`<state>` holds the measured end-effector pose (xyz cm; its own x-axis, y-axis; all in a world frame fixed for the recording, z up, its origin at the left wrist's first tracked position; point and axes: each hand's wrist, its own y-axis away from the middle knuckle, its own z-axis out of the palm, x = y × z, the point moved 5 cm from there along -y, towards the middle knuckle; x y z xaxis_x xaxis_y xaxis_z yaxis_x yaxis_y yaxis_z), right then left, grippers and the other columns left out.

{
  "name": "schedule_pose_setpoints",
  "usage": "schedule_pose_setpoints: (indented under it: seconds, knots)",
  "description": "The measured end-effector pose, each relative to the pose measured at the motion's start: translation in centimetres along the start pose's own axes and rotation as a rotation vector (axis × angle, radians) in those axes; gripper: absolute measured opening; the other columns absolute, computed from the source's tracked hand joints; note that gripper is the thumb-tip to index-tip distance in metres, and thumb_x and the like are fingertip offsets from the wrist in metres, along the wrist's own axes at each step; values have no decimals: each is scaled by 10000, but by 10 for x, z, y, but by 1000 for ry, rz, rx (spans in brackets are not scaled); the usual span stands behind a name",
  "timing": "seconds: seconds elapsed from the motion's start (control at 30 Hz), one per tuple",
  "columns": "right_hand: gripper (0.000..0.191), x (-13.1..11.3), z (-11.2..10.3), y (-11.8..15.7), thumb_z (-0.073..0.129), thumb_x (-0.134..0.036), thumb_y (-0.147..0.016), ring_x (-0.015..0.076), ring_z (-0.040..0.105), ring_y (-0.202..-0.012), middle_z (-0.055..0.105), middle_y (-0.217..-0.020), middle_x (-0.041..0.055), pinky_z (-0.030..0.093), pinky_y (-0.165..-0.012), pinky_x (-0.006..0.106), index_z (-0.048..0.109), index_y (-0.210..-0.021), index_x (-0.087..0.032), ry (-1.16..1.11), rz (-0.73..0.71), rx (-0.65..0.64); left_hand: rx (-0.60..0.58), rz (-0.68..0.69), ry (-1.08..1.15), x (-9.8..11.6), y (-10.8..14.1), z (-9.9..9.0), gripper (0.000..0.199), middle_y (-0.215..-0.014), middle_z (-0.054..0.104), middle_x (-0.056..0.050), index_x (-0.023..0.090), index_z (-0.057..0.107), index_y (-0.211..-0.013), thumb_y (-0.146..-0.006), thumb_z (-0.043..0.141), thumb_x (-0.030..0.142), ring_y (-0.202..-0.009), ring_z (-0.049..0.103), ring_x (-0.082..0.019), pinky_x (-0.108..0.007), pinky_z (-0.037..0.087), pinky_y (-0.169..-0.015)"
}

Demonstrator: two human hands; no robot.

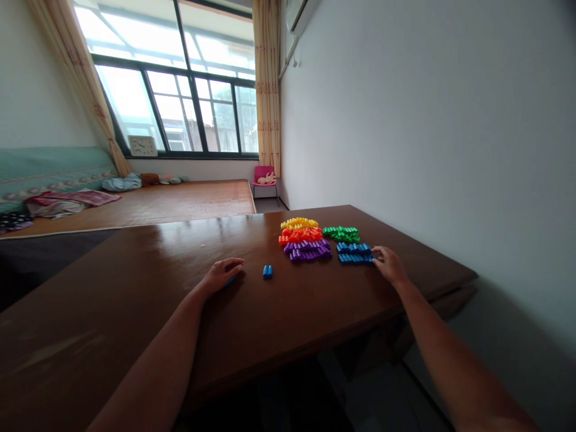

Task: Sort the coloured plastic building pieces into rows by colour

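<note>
On the dark table, my left hand [222, 273] rests with fingers loosely curved and apart, and a blue piece [231, 280] shows partly under it. Just right of that hand lies a small pair of blue ridged plastic pieces [267, 272]. My right hand [389, 264] is at the right end of two rows of blue pieces [354, 253], its thumb and fingers closed on the end of the rows. Its fingertips partly hide the last piece. Rows of purple pieces [308, 249] lie left of the blue rows.
Orange pieces [300, 235], yellow pieces [299, 222] and green pieces [341, 234] lie in rows farther back on the brown table [252, 324]. A white wall [427, 132] runs along the right side. Beyond the table are a bed [193, 198] and a pink chair [264, 174].
</note>
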<state>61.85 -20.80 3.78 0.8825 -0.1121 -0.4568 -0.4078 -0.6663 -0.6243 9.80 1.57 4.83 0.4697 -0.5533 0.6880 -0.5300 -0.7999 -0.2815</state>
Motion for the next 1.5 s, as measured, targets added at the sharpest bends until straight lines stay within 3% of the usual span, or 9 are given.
schedule_pose_setpoints:
  seconds: [0.13, 0.3, 0.4, 0.6, 0.73, 0.87, 1.1, 1.27, 1.5]
  knots:
    - [194, -69, 14, 3, 490, -224, -824, 225, 626, -846, 677, -963, 107, 524, -783, 386, 636, -945, -184, -30, -90, 62, 3, -22, 88, 3, 1, 1, 560, -1001, 742, -76, 170, 732, -1020, -725, 586, 622, -929, 677, -230, -330, 528, -862]
    - [237, -206, 84, 27, 551, -230, -851, 182, 638, -837, 675, -1053, 81, 517, -804, 334, 634, -1069, -194, -283, -374, -430, 24, -44, 125, -1, 1, -8, 539, -927, 733, -87, 153, 728, -992, -705, 635, 599, -855, 665, -223, -327, 531, -773]
    - [333, -268, 127, 41, 593, -210, -840, 198, 638, -950, 651, -1180, 108, 487, -910, 357, 610, -1170, -175, -281, -495, -609, -49, -90, 96, -4, 6, -14, 556, -899, 728, -82, 144, 729, -986, -708, 630, 615, -829, 647, -222, -306, 511, -726]
    - [389, -307, 178, 37, 663, -260, -815, 278, 579, -1131, 638, -1210, 163, 416, -1010, 441, 614, -1182, -138, -134, -506, -690, -356, -71, 62, 2, 18, -13, 634, -910, 712, -55, 164, 712, -1077, -543, 795, 495, -809, 632, -207, -273, 492, -704]
    - [327, -299, 176, 35, 636, -170, -785, 240, 605, -1050, 668, -1140, 110, 445, -968, 410, 645, -1112, -180, -220, -529, -705, -380, -19, 84, 3, 18, -12, 594, -935, 720, -54, 182, 712, -1078, -520, 795, 370, -828, 644, -220, -298, 511, -737]
    - [387, -266, 149, 34, 636, -148, -720, 200, 620, -932, 679, -1078, 65, 481, -889, 360, 648, -1102, -205, -314, -478, -684, -299, -60, 75, -7, 12, -13, 502, -890, 735, -57, 174, 719, -1032, -567, 728, 362, -841, 667, -250, -333, 531, -760]
    - [401, -123, 52, 2, 583, -201, -733, 204, 615, -922, 666, -1095, 79, 487, -860, 352, 638, -1130, -199, -128, -224, -365, -81, -5, -196, -4, 5, -15, 380, -886, 720, -40, 212, 729, -961, -632, 616, 364, -817, 664, -236, -325, 531, -781]
    - [348, -28, 16, -10, 599, -149, -676, 212, 627, -910, 668, -1053, 92, 482, -893, 366, 677, -1013, -184, 59, -83, -221, -64, 51, -218, 26, -5, 5, 373, -946, 704, -47, 203, 695, -1000, -672, 568, 327, -896, 643, -232, -315, 521, -768]
    - [303, -4, 12, -6, 613, -339, -776, 238, 628, -938, 664, -1127, 103, 469, -926, 423, 669, -1043, -207, -33, -100, -61, -163, 294, -325, 105, -19, 58, 422, -1000, 683, -47, 223, 674, -1088, -695, 528, 174, -939, 609, -226, -333, 500, -845]
